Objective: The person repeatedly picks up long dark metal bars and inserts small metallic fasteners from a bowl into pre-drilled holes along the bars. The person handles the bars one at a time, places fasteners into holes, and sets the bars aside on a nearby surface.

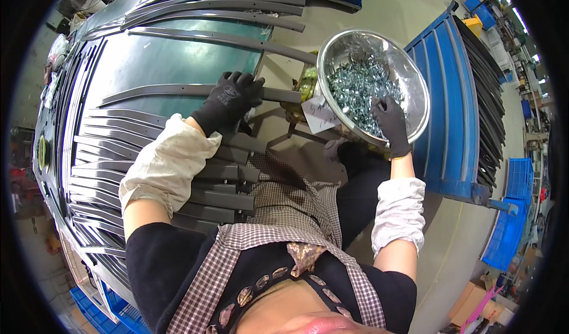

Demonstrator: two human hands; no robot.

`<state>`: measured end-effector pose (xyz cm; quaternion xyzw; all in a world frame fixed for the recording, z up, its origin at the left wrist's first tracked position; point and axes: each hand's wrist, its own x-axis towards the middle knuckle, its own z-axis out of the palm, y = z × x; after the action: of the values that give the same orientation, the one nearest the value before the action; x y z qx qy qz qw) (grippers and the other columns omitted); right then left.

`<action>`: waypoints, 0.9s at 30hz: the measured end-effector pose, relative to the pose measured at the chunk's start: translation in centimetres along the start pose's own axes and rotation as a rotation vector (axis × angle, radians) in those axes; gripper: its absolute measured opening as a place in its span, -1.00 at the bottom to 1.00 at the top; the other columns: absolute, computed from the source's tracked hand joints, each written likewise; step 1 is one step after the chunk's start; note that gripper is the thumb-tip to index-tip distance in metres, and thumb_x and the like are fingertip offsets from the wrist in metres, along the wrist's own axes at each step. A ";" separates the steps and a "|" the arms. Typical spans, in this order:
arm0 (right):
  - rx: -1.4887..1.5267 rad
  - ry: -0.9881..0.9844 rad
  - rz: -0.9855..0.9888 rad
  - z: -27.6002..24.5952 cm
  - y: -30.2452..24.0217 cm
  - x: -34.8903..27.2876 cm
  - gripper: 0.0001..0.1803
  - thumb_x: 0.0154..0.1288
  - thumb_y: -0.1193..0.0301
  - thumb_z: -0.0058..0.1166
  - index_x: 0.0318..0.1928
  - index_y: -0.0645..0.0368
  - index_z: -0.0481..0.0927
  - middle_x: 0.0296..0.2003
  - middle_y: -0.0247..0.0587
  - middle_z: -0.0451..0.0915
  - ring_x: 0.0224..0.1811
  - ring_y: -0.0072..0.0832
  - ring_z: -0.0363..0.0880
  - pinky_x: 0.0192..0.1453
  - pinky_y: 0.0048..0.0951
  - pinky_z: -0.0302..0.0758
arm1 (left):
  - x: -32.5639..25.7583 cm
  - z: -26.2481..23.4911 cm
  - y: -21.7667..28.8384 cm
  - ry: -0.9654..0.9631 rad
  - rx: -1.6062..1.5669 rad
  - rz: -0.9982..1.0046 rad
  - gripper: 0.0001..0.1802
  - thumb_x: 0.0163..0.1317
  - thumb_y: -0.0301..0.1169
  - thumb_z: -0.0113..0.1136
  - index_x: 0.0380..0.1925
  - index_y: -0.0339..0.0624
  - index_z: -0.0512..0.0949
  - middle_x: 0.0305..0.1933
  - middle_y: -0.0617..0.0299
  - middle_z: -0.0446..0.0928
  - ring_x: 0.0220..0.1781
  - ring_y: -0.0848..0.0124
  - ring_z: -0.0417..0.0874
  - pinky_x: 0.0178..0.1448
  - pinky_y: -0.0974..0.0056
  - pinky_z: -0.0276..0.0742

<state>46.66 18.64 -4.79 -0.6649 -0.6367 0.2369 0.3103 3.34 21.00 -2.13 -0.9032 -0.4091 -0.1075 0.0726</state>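
My left hand [230,99], in a black glove, is closed over a long dark grey strip [160,90] near its right end. The strip lies across the green tabletop [178,61], its end jutting past the table edge. At the right, my right hand [390,121], also in a black glove, is over the near side of a large shiny metal bowl [419,91]. Its fingers are drawn together; whatever they hold is too small to make out. Inside the bowl lies a heap of small shiny metal pieces [361,85], perhaps clips.
More dark strips [118,180] lie in rows on the near part of the table, and others [237,5] at its far side. A blue metal rack [441,97] holding strips stands right of the bowl. A white paper sheet [320,115] hangs below the bowl. Blue crates [510,227] stand farther right.
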 end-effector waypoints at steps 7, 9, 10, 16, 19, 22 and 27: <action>0.659 -0.039 0.213 -0.3 -3.1 -3.2 -0.86 0.28 0.48 0.22 -0.15 0.17 0.63 -0.47 -0.58 0.48 -0.60 -0.82 0.21 -0.53 -0.71 0.14 | -1.3 -1.4 0.5 0.015 -0.158 0.141 -0.56 0.16 -0.29 0.30 0.07 -0.02 0.53 -0.09 0.20 0.53 -0.02 0.11 0.57 0.10 0.02 0.44; 0.740 -0.087 0.231 -0.7 -6.9 -5.6 -0.84 0.29 0.50 0.21 -0.12 0.17 0.64 -0.48 -0.60 0.48 -0.64 -0.85 0.16 -0.57 -0.74 0.08 | -1.8 -1.3 0.2 -0.026 -0.174 0.163 -0.59 0.23 -0.23 0.26 0.08 0.02 0.51 -0.09 0.21 0.51 0.01 0.14 0.56 0.09 0.04 0.43; 0.705 -0.117 0.196 -0.4 -8.2 -6.8 -0.79 0.31 0.50 0.22 -0.04 0.14 0.65 -0.46 -0.59 0.50 -0.62 -0.86 0.21 -0.56 -0.74 0.13 | -2.0 -1.5 0.5 0.001 -0.209 0.155 -0.57 0.19 -0.25 0.28 0.07 -0.01 0.54 -0.10 0.18 0.52 -0.01 0.12 0.56 0.08 0.04 0.44; 0.742 -0.372 -0.128 4.0 -12.8 -13.6 -0.77 0.35 0.52 0.17 0.00 0.22 0.67 -0.26 -0.31 0.70 -0.34 -0.69 0.56 -0.25 -0.59 0.52 | -2.7 -7.2 6.5 -0.043 -0.401 0.106 -0.56 0.10 -0.23 0.38 0.01 -0.08 0.63 -0.16 0.11 0.56 -0.10 0.11 0.59 -0.06 0.07 0.51; 0.718 -0.467 -0.242 5.2 -15.3 -15.0 -0.75 0.32 0.55 0.18 0.00 0.27 0.66 -0.22 -0.23 0.71 -0.28 -0.65 0.60 -0.17 -0.55 0.55 | -4.1 -6.3 8.8 -0.021 -0.503 0.437 -0.61 0.11 -0.26 0.38 -0.03 -0.07 0.64 -0.24 0.13 0.56 -0.19 0.14 0.63 -0.20 0.11 0.54; 0.684 -0.488 -0.165 6.8 -14.6 -15.6 -0.63 0.26 0.51 0.27 0.09 0.26 0.62 -0.17 -0.21 0.68 -0.21 -0.59 0.59 -0.11 -0.52 0.54 | -5.0 -7.1 9.5 -0.190 -0.592 0.257 -0.66 0.08 -0.36 0.35 -0.08 -0.06 0.65 -0.31 0.18 0.56 -0.28 0.17 0.65 -0.30 0.14 0.55; 0.623 -0.508 -0.167 6.8 -14.3 -14.7 -0.43 0.19 0.34 0.40 0.18 0.29 0.54 -0.04 -0.23 0.62 -0.01 -0.59 0.52 0.12 -0.51 0.46 | -4.5 -7.2 9.4 -0.130 -0.492 0.417 -0.63 -0.03 -0.45 0.34 -0.13 -0.05 0.65 -0.28 0.24 0.58 -0.31 0.18 0.65 -0.29 0.14 0.56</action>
<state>30.72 4.76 -0.45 -0.4055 -0.6429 0.5488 0.3479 6.58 9.96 3.27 -0.9629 -0.1808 -0.1281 -0.1538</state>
